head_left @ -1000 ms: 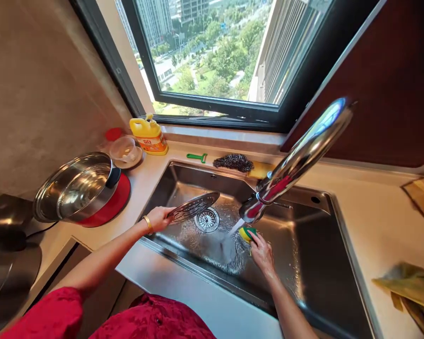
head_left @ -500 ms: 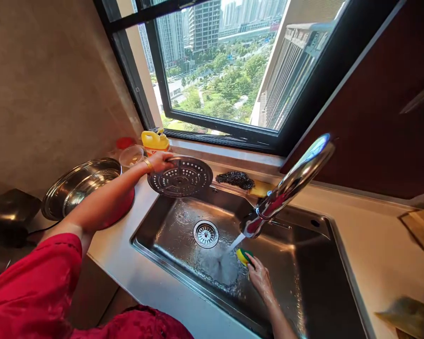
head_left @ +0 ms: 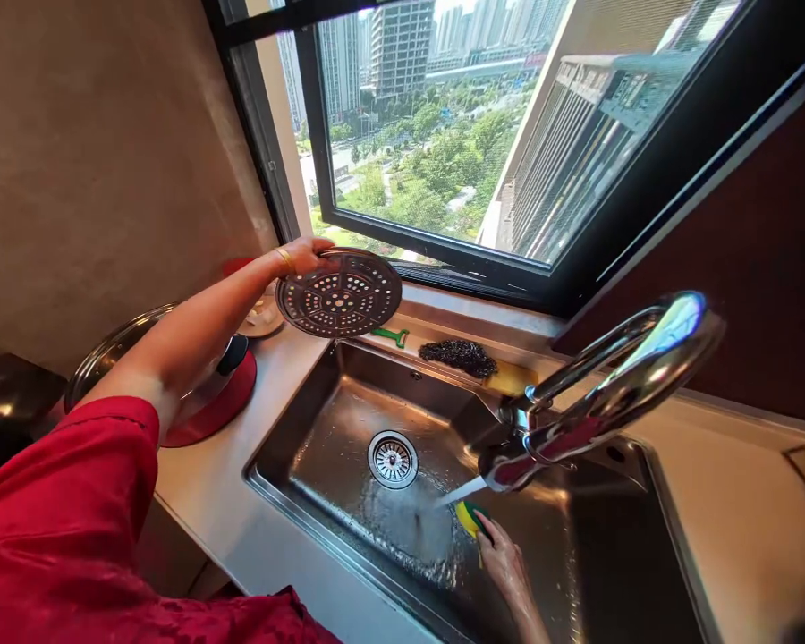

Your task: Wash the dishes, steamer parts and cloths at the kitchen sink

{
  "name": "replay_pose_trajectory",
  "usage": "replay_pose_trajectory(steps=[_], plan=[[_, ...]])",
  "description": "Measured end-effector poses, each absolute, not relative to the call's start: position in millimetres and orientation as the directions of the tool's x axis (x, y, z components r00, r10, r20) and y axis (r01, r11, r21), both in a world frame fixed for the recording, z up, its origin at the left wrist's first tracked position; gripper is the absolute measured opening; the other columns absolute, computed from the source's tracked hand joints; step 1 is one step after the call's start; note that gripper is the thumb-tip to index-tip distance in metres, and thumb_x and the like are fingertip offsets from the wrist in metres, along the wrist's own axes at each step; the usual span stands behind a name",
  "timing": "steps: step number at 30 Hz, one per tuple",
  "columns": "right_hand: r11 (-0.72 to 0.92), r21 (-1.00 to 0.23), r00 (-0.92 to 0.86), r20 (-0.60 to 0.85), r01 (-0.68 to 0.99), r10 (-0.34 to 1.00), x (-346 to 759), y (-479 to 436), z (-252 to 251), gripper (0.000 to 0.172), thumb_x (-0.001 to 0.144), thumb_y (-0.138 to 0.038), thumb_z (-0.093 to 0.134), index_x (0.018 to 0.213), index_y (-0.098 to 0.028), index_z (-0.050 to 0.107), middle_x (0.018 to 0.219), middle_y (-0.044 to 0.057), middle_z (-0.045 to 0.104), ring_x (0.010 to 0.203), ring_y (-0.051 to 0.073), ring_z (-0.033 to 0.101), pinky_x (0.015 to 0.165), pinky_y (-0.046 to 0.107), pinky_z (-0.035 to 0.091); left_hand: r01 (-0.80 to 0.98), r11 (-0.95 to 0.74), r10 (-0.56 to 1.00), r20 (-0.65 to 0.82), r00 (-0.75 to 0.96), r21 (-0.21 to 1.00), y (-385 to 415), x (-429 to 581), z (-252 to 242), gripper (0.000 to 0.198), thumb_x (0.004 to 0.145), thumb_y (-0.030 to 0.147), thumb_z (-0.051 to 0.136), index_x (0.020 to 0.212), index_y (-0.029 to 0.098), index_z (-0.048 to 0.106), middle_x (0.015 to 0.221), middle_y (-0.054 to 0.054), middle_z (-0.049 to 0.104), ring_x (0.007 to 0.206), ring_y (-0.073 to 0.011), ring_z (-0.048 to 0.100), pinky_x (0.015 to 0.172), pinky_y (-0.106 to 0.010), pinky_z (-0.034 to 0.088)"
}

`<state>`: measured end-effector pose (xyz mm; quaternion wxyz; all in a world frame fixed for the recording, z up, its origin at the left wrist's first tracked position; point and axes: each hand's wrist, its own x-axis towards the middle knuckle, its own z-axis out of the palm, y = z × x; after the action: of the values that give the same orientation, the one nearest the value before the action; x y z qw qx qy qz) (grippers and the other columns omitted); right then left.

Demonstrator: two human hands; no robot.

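Note:
My left hand (head_left: 307, 257) grips the rim of a round perforated metal steamer plate (head_left: 340, 304), held tilted in the air above the sink's far left corner, in front of the window. My right hand (head_left: 506, 561) is down in the steel sink (head_left: 295, 447), closed on a yellow-green sponge (head_left: 468, 516) just below the faucet spout (head_left: 617, 394). Water runs from the spout onto the sink floor beside the sponge, to the right of the drain (head_left: 393, 459).
A steel pot with a red base (head_left: 207, 407) stands on the counter at the left. A green peeler (head_left: 393, 335) and a dark steel scourer (head_left: 460, 356) with a yellow sponge lie on the ledge behind the sink. Pale counter (head_left: 731, 501) extends right.
My left hand lifted the steamer plate out of the sink and up toward the window. My right hand stayed under the running water with the sponge. The view shifted left.

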<state>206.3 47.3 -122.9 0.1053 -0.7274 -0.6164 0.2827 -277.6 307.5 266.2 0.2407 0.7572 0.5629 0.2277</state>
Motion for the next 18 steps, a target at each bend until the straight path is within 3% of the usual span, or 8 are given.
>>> replay_pose_trajectory(steps=[7, 18], plan=[[-0.301, -0.472, 0.151, -0.329, 0.829, 0.932, 204, 41, -113, 0.048, 0.075, -0.028, 0.042, 0.115, -0.018, 0.068, 0.123, 0.009, 0.063, 0.118, 0.025, 0.057, 0.103, 0.039, 0.041, 0.763, -0.414, 0.901, 0.105, 0.42, 0.497, 344, -200, 268, 0.018, 0.069, 0.018, 0.057, 0.084, 0.013, 0.065, 0.066, 0.002, 0.057, 0.064, -0.0112, 0.051, 0.064, -0.023, 0.038], [-0.43, -0.597, 0.202, -0.411, 0.677, 0.889, 202, 29, -106, 0.053, 0.077, -0.028, 0.039, 0.123, -0.014, 0.062, 0.12, 0.011, 0.065, 0.114, 0.024, 0.059, 0.098, 0.035, 0.044, 0.503, -0.685, 0.706, 0.31, 0.637, 0.527, 378, -54, 270, 0.022, 0.07, 0.021, 0.058, 0.089, 0.011, 0.063, 0.071, 0.003, 0.058, 0.075, -0.0123, 0.053, 0.073, -0.023, 0.04]])
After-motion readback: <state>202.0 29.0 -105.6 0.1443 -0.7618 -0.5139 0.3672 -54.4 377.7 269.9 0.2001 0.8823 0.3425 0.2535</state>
